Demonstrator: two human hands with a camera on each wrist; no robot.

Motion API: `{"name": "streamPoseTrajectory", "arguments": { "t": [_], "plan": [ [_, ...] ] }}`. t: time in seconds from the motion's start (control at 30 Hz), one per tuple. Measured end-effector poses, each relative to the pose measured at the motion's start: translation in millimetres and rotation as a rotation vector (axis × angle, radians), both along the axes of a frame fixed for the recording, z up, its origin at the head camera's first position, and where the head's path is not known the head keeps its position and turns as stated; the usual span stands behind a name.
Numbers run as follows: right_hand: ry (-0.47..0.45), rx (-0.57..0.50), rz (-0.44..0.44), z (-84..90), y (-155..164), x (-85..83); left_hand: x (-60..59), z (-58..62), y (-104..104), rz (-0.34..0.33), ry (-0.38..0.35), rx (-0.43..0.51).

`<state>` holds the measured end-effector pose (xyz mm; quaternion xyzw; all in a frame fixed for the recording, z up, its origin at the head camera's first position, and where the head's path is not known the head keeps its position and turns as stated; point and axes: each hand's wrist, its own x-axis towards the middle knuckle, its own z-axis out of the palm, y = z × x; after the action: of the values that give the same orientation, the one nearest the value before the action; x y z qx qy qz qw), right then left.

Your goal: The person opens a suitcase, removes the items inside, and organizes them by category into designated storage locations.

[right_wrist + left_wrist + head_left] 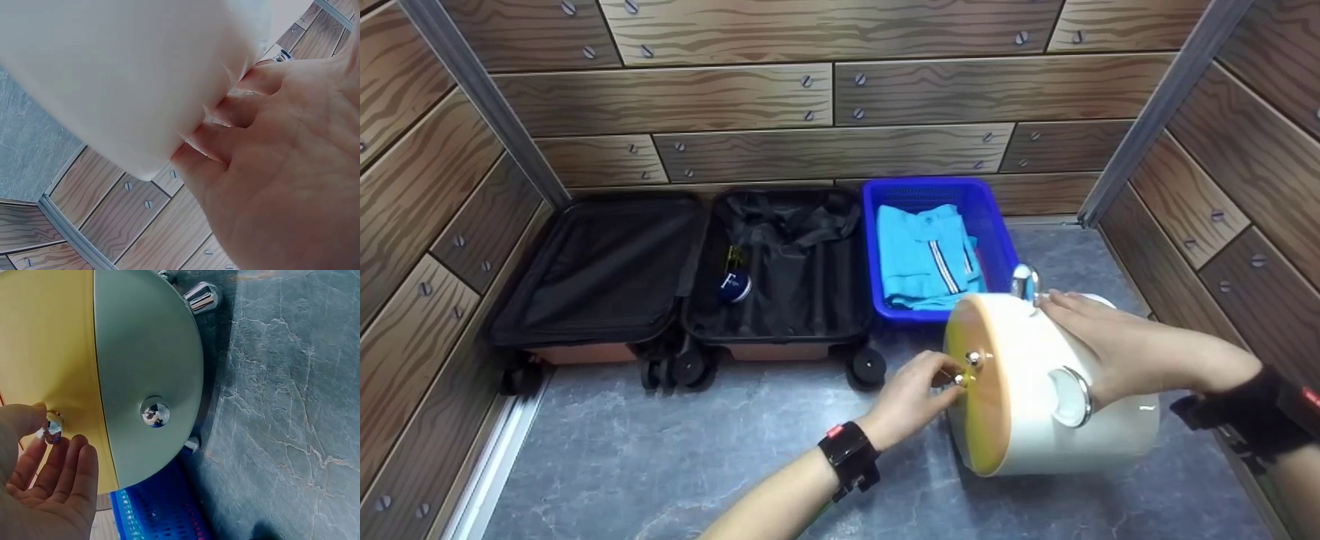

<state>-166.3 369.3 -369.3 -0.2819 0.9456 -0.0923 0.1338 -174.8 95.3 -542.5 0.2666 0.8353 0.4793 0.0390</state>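
Observation:
A white rounded storage box (1080, 442) has a front split into a yellow panel (50, 337) and a grey-green panel (152, 343), each with a round chrome knob. Chrome fittings stick out from its sides. My left hand (907, 394) pinches the knob (53, 427) of the yellow panel between thumb and fingers. The other knob (154, 412) is untouched. My right hand (1110, 345) lies over the top of the box, its fingers (219, 140) extended against the white surface. The inside of the box is hidden.
An open black-lined suitcase (791, 315) lies on the grey floor (697, 457), with a dark blue round item (735, 286) inside. Beside it stands a blue basket (997, 232) holding a folded light-blue shirt (915, 255). Wood-patterned walls (735, 94) enclose the space.

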Motion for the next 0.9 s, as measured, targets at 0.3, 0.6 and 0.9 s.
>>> {"name": "streamPoseTrajectory", "arguments": {
  "t": [0.3,0.6,0.9],
  "plan": [
    [0.009,-0.011,0.019,0.4,1.1,3.4,-1.6,-1.3,2.8,0.013,0.024,-0.019],
    [-0.012,-0.04,0.008,-0.4,1.8,4.1,-1.0,-3.3,-7.0,0.011,0.064,-0.032],
    [-0.016,-0.04,0.0,0.9,3.9,4.7,-1.1,-5.6,-39.9,0.011,0.106,-0.003]
  ]
}}
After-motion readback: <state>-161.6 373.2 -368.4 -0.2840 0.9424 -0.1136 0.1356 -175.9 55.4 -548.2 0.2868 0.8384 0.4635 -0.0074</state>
